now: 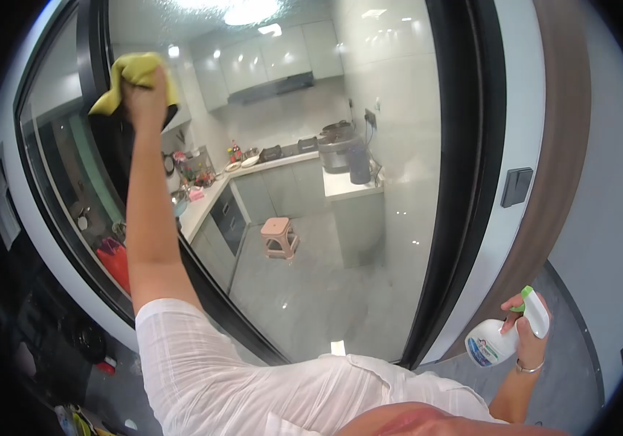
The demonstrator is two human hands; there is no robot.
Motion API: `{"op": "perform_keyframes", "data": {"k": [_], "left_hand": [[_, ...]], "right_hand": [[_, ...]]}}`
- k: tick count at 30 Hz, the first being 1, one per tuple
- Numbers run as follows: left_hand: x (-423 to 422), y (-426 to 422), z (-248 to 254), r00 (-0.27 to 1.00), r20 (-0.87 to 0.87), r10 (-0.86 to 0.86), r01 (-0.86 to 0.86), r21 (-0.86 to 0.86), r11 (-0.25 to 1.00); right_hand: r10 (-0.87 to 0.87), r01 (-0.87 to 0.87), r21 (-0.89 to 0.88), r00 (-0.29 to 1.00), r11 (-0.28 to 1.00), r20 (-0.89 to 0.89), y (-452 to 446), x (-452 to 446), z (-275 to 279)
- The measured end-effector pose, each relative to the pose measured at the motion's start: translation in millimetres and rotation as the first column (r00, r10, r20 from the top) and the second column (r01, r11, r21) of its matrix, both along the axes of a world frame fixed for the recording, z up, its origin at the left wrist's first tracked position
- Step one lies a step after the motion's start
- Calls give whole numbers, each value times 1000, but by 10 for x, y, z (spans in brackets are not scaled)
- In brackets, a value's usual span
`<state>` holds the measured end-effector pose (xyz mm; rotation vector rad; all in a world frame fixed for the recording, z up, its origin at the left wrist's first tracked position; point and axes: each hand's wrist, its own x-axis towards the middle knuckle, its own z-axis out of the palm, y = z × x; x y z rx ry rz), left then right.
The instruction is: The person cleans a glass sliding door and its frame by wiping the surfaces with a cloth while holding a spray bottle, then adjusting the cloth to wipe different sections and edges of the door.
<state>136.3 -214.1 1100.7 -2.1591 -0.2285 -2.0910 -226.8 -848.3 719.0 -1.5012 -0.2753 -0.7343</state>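
My left hand (148,98) is raised at the upper left, its fingers closed around a yellow cloth (137,69). The cloth is against or just in front of the glass door (355,291), beside the black frame on its left; whether it touches the glass I cannot tell. Low on the right, my right hand (527,338) grips a white spray bottle (491,343) with a green and white trigger head (535,312). The bottle is tilted, its label facing partly toward me. Part of my right forearm is hidden behind my body.
Behind the glass is a kitchen with a pink stool (279,236), a counter (202,207) and a large metal pot (335,154). A black door frame (464,174) runs down the right, with a dark wall switch (517,187) beyond it. Several items lie on the floor at lower left.
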Motion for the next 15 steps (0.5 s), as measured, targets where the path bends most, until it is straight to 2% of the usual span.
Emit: {"op": "perform_keyframes", "data": {"k": [1, 4, 5, 6, 7, 8, 9, 10, 11, 12, 13, 14, 15], "left_hand": [[-280, -84, -7, 970, 143, -199, 225, -201, 953], [-474, -855, 151, 958, 167, -233, 275, -311, 910], [-412, -1136, 288, 944, 156, -289, 319, -227, 920], [-127, -1330, 538, 992, 44, -118, 124, -179, 976], [-212, -1917, 538, 946, 164, -278, 288, -41, 957], [-279, -2481, 518, 940, 168, -296, 287, 74, 955], [-551, -2989, 492, 955, -144, -259, 271, 72, 960], [-897, -3560, 342, 953, -143, -265, 288, 170, 942], [-848, -3938, 314, 940, -168, -297, 328, 206, 922], [-939, -4291, 187, 889, -159, -430, 459, 323, 828], [-945, -4526, 40, 923, -235, -306, 380, 412, 828], [-754, -4754, -136, 857, -117, -502, 494, 463, 736], [-547, -4913, -283, 738, -9, -674, 576, 527, 625]], "right_hand": [[-13, 14, 19, 1000, 1000, -15, -22, -1, -29], [-16, 22, 89, 998, 996, -64, -21, 15, -64], [-15, 20, 80, 998, 997, -60, -18, 32, -62], [-11, 15, 70, 998, 997, -57, 10, 35, -33], [-2, 5, 56, 998, 998, -58, 24, 41, -18], [23, -21, 48, 999, 999, -37, 34, 72, -34], [47, -47, 35, 999, 998, -14, 34, 112, -52], [70, -70, 22, 998, 997, 11, 5, 97, -50], [84, -85, 42, 996, 996, 21, 6, 77, -19], [96, -97, 63, 995, 993, 33, -1, 34, -5], [106, -109, 83, 993, 991, 43, 15, 5, -3], [133, -136, 94, 990, 986, 39, 23, 9, 3], [162, -165, 100, 986, 981, 34, 33, 26, 24]]}}
